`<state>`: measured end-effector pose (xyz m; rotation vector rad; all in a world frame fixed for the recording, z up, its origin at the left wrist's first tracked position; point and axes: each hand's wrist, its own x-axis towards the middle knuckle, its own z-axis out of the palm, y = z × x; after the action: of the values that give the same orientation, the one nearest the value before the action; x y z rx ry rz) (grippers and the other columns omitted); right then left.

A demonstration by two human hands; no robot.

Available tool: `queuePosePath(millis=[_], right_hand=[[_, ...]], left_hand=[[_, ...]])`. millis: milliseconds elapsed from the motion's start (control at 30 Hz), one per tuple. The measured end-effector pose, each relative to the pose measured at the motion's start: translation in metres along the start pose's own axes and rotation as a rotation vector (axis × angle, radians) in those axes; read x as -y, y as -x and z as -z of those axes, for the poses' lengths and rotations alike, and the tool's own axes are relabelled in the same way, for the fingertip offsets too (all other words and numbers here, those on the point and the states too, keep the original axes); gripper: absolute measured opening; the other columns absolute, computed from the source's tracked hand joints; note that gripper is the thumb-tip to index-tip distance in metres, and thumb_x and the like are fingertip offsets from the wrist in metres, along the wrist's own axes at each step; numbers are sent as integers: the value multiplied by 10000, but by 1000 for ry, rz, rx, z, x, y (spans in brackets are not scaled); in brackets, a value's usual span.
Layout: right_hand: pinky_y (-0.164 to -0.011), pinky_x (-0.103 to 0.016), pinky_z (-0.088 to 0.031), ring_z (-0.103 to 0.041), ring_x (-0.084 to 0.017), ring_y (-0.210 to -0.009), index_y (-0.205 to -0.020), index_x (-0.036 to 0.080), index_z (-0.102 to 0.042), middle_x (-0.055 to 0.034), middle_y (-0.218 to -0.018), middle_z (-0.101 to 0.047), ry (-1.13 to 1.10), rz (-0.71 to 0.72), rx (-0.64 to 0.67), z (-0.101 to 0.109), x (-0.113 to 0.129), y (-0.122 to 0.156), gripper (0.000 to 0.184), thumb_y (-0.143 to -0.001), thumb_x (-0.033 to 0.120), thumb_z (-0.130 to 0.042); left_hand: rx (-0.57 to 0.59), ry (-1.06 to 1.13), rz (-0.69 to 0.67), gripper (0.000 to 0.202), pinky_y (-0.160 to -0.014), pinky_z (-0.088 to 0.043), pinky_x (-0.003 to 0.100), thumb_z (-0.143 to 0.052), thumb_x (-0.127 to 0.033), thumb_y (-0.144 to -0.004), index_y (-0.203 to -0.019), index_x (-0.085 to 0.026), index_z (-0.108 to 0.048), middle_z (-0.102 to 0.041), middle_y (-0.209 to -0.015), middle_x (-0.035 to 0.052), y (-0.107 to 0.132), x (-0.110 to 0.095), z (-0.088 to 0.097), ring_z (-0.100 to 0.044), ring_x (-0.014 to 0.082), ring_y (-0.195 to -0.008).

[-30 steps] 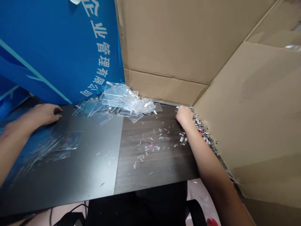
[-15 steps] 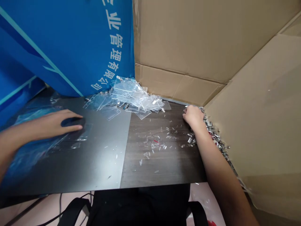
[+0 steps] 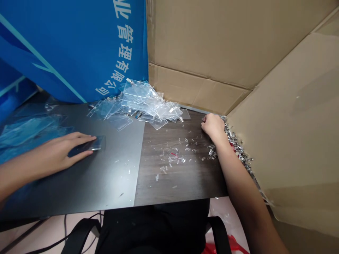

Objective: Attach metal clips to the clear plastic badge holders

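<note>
My left hand lies on the dark table with its fingers stretched out flat, the fingertips pressing on one clear plastic badge sleeve. My right hand is curled, fingers bent down into a heap of small shiny metal clips along the table's right edge; what the fingers hold is hidden. A pile of clear badge sleeves lies at the back middle of the table, apart from both hands.
Small clear plastic bits are scattered between my hands. A blue printed banner stands at the back left, cardboard walls at the back and right. More clear sleeves lie at the far left.
My left hand has slid to the right across the table, dragging a clear sleeve with it. My right hand stays at the clip heap. The view has shifted slightly.
</note>
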<state>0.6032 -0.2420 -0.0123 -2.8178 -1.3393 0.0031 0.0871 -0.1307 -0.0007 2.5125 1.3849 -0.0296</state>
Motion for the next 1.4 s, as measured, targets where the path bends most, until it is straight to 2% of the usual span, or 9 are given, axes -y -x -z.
queuePosePath(millis=[133,233,333,500,633,767,1000,1233,1400], right_hand=[[-1037,-395,-588,-773,-358,-1251,-1275,144,-828,-230,-1301,-821,-17,27,-13,2,3,4,309,-1024,159,-650],[-1011,-384,-588,-786,-355,-1209,-1250,161,-833,-216,-1262,-834,-32,47,-11,5,7,10,292,-1010,149,-666],[-971,-373,-581,-792,-349,-1151,-1179,182,-839,-200,-1183,-846,-56,69,-25,7,11,16,255,-1009,133,-656],[-938,-334,-534,-781,-287,-1000,-986,187,-842,-137,-1011,-849,-180,196,-11,10,18,25,228,-999,100,-632],[-911,-322,-504,-724,-231,-907,-921,197,-788,-79,-967,-822,-453,470,43,8,32,36,262,-1019,116,-559],[-883,-329,-494,-648,-200,-867,-885,219,-656,-34,-905,-716,-811,674,138,-3,55,60,252,-1073,235,-490],[-593,-278,-392,-405,-148,-614,-945,239,-635,65,-694,-418,-1379,574,452,-23,82,96,166,-1009,382,-581],[-601,-300,-285,-318,-136,-609,-862,227,-714,63,-651,-395,-1183,616,196,-11,81,102,305,-968,511,-747],[-595,-298,-273,-275,-121,-576,-864,227,-713,80,-624,-380,-1127,662,219,-5,79,104,223,-947,433,-740]], left_hand=[[-39,-4,14,465,-1132,-545,545,-528,-487,-915,-1173,-237,-824,-839,-1320,121,-6,-36,9,-763,435,-1240],[-200,37,-45,355,-1039,-550,517,-536,-392,-927,-1092,-230,-806,-854,-1192,119,-18,-75,11,-768,408,-1131],[-297,507,-230,197,-948,-549,415,-624,-370,-944,-1007,-230,-747,-825,-1023,91,-35,-119,-1,-756,296,-973],[-62,1243,-290,276,-776,-500,342,-739,-245,-907,-1148,-213,-610,-688,-844,8,-63,-165,-45,-638,181,-770],[1,1531,-252,405,-715,-431,320,-746,-198,-852,-1229,-218,-602,-622,-854,-20,-69,-173,-74,-535,152,-743],[66,1591,-265,597,-747,-439,317,-797,-166,-796,-1369,-227,-636,-571,-913,-17,-63,-169,-84,-531,157,-817],[-42,1453,-301,516,-788,-487,327,-847,-210,-867,-1370,-203,-731,-628,-942,17,-56,-166,-87,-596,172,-859],[7,1376,-270,614,-838,-576,379,-942,-254,-807,-1386,-178,-751,-818,-916,67,-50,-170,-80,-754,218,-856],[-148,1439,-149,523,-804,-603,373,-1017,-328,-767,-1216,-192,-785,-862,-910,79,-49,-170,-75,-793,226,-820]])
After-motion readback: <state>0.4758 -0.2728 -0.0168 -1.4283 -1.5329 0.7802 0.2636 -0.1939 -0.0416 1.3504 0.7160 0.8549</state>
